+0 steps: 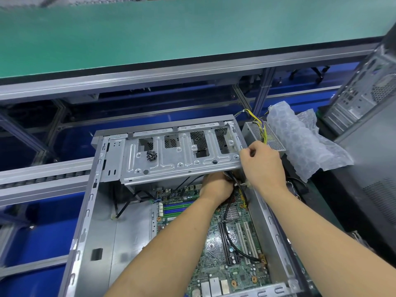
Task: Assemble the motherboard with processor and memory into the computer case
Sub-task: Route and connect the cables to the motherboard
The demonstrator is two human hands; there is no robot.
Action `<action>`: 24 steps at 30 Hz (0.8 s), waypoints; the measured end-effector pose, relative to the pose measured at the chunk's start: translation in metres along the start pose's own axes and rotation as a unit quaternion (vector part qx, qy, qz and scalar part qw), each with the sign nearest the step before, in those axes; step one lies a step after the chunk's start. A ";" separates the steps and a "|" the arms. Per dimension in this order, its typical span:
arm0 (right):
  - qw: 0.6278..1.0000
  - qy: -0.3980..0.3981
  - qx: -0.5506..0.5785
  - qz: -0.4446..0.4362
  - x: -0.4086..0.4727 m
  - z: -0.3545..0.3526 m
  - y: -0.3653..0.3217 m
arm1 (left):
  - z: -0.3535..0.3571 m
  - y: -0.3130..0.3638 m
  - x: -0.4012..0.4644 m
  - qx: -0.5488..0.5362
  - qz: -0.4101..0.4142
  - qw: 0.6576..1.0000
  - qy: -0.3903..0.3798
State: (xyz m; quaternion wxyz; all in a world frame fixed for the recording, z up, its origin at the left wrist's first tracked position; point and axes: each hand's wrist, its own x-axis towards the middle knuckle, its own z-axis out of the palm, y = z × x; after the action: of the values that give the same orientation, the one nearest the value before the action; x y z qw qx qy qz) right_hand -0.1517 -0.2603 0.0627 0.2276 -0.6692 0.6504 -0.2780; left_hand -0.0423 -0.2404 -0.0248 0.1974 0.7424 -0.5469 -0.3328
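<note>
An open grey computer case (92,213) lies on its side in front of me. A green motherboard (222,249) sits in its floor, with blue and green memory slots (177,207) near its far left corner. My left hand (216,187) reaches under the silver drive-bay bracket (171,159) and grips black cables (232,179) at the board's far edge. My right hand (262,163) is above it at the bracket's right end, fingers curled round the cable bundle there. The processor is hidden from view.
A small heap of black screws (151,155) lies on the bracket. A power supply (265,136) with yellow wires sits right of the case, beside bubble wrap (300,142). Another case (364,93) stands far right. A green bench (171,33) lies beyond.
</note>
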 end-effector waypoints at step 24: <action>1.000 -0.006 -0.004 -0.010 0.001 0.000 -0.001 | 0.003 0.004 0.008 0.063 -0.021 0.997 -0.030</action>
State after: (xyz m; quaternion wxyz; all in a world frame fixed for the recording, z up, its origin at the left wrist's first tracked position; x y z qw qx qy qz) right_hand -0.1511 -0.2613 0.0630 0.2264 -0.6782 0.6435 -0.2734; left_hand -0.0457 -0.2489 -0.0260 0.1269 0.7546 -0.5566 -0.3236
